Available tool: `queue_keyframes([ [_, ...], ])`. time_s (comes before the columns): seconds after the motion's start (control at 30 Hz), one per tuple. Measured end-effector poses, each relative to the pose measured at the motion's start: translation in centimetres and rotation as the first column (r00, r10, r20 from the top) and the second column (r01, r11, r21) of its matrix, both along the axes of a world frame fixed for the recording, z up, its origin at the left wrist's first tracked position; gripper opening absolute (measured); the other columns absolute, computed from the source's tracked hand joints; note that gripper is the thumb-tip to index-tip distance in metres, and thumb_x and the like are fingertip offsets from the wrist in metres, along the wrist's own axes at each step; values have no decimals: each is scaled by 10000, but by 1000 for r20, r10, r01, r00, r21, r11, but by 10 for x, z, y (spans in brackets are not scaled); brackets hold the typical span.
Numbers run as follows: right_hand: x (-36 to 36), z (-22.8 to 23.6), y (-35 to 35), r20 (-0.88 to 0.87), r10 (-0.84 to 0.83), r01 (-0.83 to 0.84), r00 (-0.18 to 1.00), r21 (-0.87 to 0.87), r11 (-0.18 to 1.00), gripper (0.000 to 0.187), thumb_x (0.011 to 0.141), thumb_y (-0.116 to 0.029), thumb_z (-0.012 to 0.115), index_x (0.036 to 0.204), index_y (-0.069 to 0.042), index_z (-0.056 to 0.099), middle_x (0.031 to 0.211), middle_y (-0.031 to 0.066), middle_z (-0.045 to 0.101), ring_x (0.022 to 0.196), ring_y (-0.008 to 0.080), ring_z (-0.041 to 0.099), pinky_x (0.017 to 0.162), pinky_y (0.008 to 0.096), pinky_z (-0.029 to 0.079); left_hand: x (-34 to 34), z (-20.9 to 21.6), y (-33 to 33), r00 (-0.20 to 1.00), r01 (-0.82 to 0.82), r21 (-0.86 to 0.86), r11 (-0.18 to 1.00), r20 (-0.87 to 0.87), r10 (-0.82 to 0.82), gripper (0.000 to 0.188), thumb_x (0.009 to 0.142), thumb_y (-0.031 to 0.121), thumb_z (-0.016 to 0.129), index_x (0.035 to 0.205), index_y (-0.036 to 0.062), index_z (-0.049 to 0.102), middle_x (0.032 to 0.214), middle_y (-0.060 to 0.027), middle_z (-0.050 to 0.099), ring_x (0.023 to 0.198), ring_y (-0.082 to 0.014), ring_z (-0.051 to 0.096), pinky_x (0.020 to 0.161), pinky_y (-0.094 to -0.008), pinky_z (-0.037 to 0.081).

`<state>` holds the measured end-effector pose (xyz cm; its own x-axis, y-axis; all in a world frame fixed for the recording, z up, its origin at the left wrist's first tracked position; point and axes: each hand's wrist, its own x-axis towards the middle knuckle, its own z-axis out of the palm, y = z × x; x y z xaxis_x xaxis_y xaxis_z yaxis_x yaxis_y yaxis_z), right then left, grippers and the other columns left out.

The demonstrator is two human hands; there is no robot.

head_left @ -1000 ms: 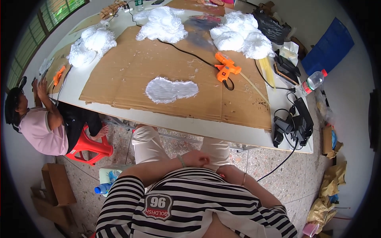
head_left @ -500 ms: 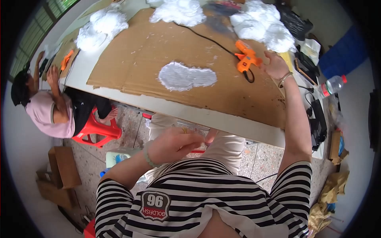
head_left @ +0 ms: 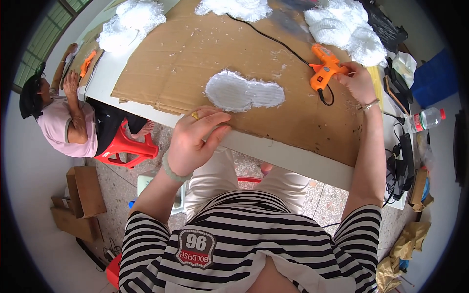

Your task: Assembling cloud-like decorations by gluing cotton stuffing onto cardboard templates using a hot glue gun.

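An orange hot glue gun [head_left: 325,68] with a black cord lies on the cardboard sheet [head_left: 176,58] at the right. My right hand [head_left: 360,84] is closed around the part of it on my side, with the fingers partly hidden behind the gun and the thumb near its body. A white fuzzy shoe-sole-shaped piece [head_left: 242,91] lies flat at the middle of the cardboard. Just below its left end, my left hand [head_left: 195,139] is over the table's front edge, fingers stretched and thumb apart, holding nothing.
White fluffy piles [head_left: 342,29] stand along the far side, with a black plastic bag [head_left: 386,24] beside them. A bottle [head_left: 427,119] and black cables [head_left: 398,161] are at the right. On the left, another person [head_left: 66,117] sits on a red stool [head_left: 127,146] near another orange glue gun [head_left: 88,63].
My left hand has risen from my lap to the table's front edge. My right hand has closed on the glue gun. The view has shifted slightly.
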<state>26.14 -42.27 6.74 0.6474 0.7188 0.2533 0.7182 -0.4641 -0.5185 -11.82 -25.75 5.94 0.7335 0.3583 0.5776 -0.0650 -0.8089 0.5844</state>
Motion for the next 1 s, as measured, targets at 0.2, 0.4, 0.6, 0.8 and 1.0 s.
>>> queue_keyframes([
  [0.2, -32, 42, -3, -66, 53, -36, 996, 230, 973, 413, 712, 2, 707, 1100, -13, 568, 804, 5, 589, 681, 46, 528, 625, 195, 440, 16, 6, 5, 997, 23, 116, 993, 68, -31, 203, 702, 16, 697, 894, 16, 632, 833, -114, 642, 833, -288, 625, 706, -346, 499],
  [0.4, -92, 73, 6, 270, 228, -326, 936, 410, 852, 388, 690, 79, 690, 1042, 15, 540, 960, 23, 539, 861, 94, 548, 803, 233, 454, 51, 19, 24, 986, 56, -509, 859, 166, 34, 305, 773, 98, 697, 1054, 4, 623, 946, -50, 659, 747, -68, 561, 636, -215, 457],
  [0.6, -131, 70, 16, 397, 226, -395, 890, 422, 816, 403, 603, 79, 727, 954, -12, 551, 959, 84, 524, 839, 174, 566, 763, 270, 466, 102, 37, 7, 961, 275, -746, 606, 220, -165, 428, 834, 113, 652, 1214, -28, 513, 1117, -86, 598, 990, -108, 546, 865, -239, 430],
  [0.8, -143, 70, 17, 470, 171, -385, 866, 406, 829, 413, 585, 45, 754, 945, -26, 563, 955, 105, 538, 812, 201, 575, 714, 281, 470, 125, 38, -4, 867, 495, -793, 354, 424, -262, 356, 814, 69, 655, 1138, -42, 559, 1028, -122, 634, 875, -125, 601, 775, -245, 485],
  [1.0, -124, 96, -3, 206, 376, -428, 904, 449, 784, 398, 712, -28, 669, 1093, 14, 560, 1105, 92, 558, 931, 173, 562, 884, 300, 416, 130, 28, 8, 807, 588, -778, 221, 547, -222, 299, 807, 14, 640, 1091, -56, 580, 1003, -106, 638, 856, -142, 608, 753, -264, 497],
])
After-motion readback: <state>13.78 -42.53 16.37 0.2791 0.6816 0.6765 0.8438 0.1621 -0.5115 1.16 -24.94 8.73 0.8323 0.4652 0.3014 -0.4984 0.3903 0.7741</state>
